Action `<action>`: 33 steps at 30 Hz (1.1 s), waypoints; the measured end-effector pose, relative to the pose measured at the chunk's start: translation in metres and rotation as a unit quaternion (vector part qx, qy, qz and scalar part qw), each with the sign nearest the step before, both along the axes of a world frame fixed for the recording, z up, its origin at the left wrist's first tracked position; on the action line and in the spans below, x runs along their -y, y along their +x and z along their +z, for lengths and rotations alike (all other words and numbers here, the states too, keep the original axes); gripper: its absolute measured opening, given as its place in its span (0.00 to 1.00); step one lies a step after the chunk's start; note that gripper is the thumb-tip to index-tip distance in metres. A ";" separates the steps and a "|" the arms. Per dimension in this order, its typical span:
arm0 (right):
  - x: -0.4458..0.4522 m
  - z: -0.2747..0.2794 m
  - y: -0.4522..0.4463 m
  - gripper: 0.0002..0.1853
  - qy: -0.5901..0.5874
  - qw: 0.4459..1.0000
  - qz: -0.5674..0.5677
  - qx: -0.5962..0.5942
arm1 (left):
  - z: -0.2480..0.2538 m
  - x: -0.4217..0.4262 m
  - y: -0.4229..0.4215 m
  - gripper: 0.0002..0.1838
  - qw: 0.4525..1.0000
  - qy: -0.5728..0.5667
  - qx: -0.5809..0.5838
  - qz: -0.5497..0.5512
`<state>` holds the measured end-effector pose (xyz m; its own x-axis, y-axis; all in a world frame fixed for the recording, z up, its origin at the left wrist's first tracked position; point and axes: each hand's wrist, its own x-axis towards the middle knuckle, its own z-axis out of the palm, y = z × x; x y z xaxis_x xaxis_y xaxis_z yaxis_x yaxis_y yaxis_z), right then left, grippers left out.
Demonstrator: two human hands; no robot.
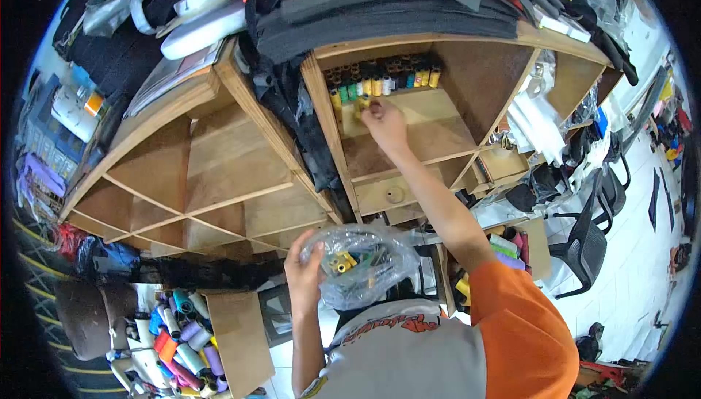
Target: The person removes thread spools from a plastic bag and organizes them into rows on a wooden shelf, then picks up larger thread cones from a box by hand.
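Observation:
My right hand (pixel 387 125) reaches into a wooden shelf compartment (pixel 409 143), its fingers pinched on a small yellow thread spool (pixel 362 104), slightly blurred. Just behind it, rows of small thread spools (pixel 385 86) stand upright at the back left of the compartment, in yellow, green, white and dark colours. Lower down, my left hand (pixel 304 264) grips the rim of a clear plastic bag (pixel 398 249) held in front of my body. Inside the bag lie yellow spools (pixel 342 262) and some darker ones, partly hidden by the plastic.
Folded dark fabric (pixel 394 12) is stacked on the shelf top. Another divided wooden shelf (pixel 182 180) stands at left. Cardboard boxes of large thread cones (pixel 182 340) sit at lower left and right. A black chair (pixel 584 238) stands on the white floor.

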<state>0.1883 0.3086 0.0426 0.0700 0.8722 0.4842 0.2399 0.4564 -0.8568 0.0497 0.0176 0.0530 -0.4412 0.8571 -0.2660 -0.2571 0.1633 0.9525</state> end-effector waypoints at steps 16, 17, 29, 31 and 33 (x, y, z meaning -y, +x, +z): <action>-0.087 -0.053 -0.054 0.14 -0.005 0.974 -0.075 0.215 | -0.015 0.019 -0.029 0.19 0.997 -0.023 -0.037 0.067; -0.085 -0.054 -0.055 0.14 -0.007 0.977 -0.075 0.200 | -0.014 0.019 -0.029 0.18 0.997 -0.021 -0.035 0.070; 0.015 -0.002 0.009 0.07 -0.297 0.785 0.374 -0.393 | 0.002 0.025 -0.037 0.28 0.996 0.048 0.042 0.059; 0.074 0.002 0.038 0.09 -0.334 0.647 0.601 -0.329 | 0.010 0.027 -0.037 0.30 0.997 0.067 -0.005 0.042; 0.125 0.013 0.042 0.15 -0.314 0.584 0.743 -0.093 | 0.019 0.029 -0.034 0.29 0.996 0.078 0.031 0.033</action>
